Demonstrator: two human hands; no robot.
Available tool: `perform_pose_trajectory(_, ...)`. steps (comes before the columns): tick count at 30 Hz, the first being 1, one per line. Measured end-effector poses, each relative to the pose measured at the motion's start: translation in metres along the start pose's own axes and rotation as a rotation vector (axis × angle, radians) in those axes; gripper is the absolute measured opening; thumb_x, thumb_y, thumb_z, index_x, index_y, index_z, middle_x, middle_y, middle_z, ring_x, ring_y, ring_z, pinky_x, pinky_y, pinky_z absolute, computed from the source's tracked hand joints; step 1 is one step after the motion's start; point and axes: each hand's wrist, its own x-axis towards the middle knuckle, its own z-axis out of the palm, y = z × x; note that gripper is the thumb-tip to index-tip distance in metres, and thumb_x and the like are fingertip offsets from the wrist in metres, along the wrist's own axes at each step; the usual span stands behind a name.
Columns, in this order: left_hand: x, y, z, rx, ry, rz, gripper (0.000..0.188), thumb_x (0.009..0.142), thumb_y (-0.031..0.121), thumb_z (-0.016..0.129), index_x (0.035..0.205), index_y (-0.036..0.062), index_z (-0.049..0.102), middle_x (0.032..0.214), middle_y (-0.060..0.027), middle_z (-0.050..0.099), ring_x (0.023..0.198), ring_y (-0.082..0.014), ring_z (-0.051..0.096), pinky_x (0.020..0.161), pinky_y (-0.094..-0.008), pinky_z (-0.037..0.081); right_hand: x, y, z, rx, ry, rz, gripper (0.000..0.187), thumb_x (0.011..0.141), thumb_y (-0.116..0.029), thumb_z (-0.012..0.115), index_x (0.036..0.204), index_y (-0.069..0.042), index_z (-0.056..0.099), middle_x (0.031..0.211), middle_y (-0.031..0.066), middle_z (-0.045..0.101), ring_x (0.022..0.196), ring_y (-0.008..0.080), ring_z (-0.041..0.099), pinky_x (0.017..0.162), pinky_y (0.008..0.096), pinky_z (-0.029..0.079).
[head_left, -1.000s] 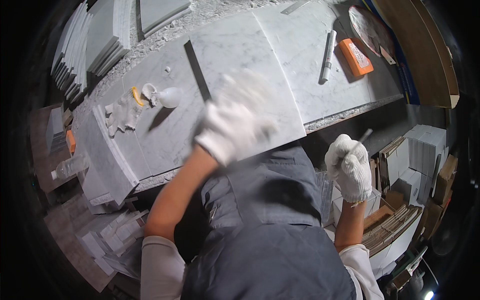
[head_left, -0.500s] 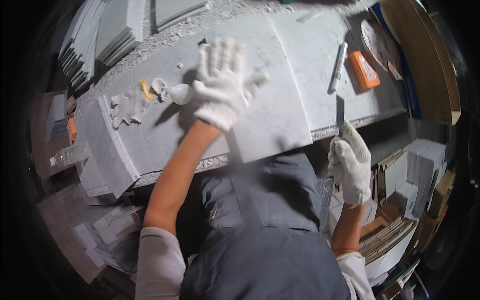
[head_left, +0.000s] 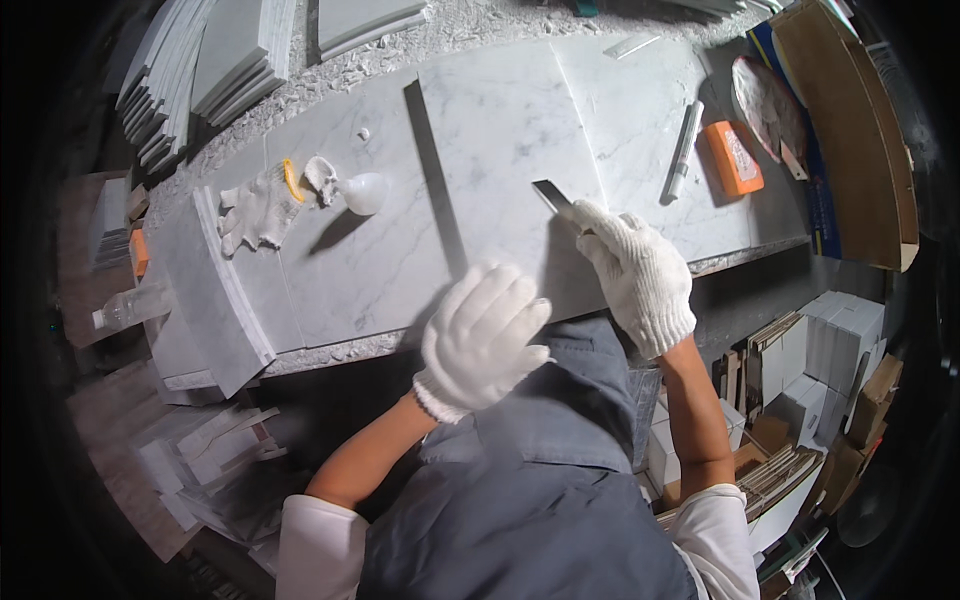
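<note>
A marble tile (head_left: 490,130), white with grey veins, lies on the worktable in front of me. My left hand (head_left: 485,340), in a white knit glove, is at the tile's near edge with its fingers stretched out and nothing in it. Whether it touches the edge I cannot tell. My right hand (head_left: 640,280), gloved the same way, is closed around a flat scraper blade (head_left: 552,195). The blade's dark tip points up and left over the tile's right part; contact with the surface is unclear. The handle end is hidden in the glove.
Left of the tile lie a spare glove (head_left: 258,212) and a translucent squeeze bottle (head_left: 363,193). To the right are a marker (head_left: 685,150), an orange block (head_left: 734,158) and a cardboard box (head_left: 850,130). Stacked tiles (head_left: 245,60) stand at the far left.
My left hand has come off the tile's upper left area toward me, to its near edge. My right hand has moved left with the scraper blade, from beyond the table edge to over the tile.
</note>
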Motion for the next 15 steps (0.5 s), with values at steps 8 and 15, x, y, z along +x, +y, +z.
perform_pose_trajectory(8,-0.033,-0.006,0.037,0.122,0.022,0.000,0.033,0.077,0.017,0.075,0.107,0.0071,0.072,0.117,-0.0119,0.066,0.115,-0.0354,0.061,0.104,-0.0542,0.046,0.009,-0.009,-0.005,-0.048,-0.058,-0.022,0.039,0.094,-0.021,0.067,0.133,-0.018,0.065,0.087,0.0119,0.066,0.076,0.0325,0.068,0.066,0.0413,0.052)
perform_pose_trajectory(15,-0.025,-0.005,0.037,0.166,0.156,0.056,0.038,0.072,0.014,0.078,0.109,0.0107,0.070,0.118,-0.0085,0.065,0.111,-0.0323,0.061,0.100,-0.0536,0.048,0.016,-0.004,-0.002,-0.069,-0.082,-0.087,0.039,0.094,-0.014,0.059,0.133,-0.020,0.060,0.092,0.0133,0.067,0.074,0.0332,0.069,0.062,0.0420,0.054)
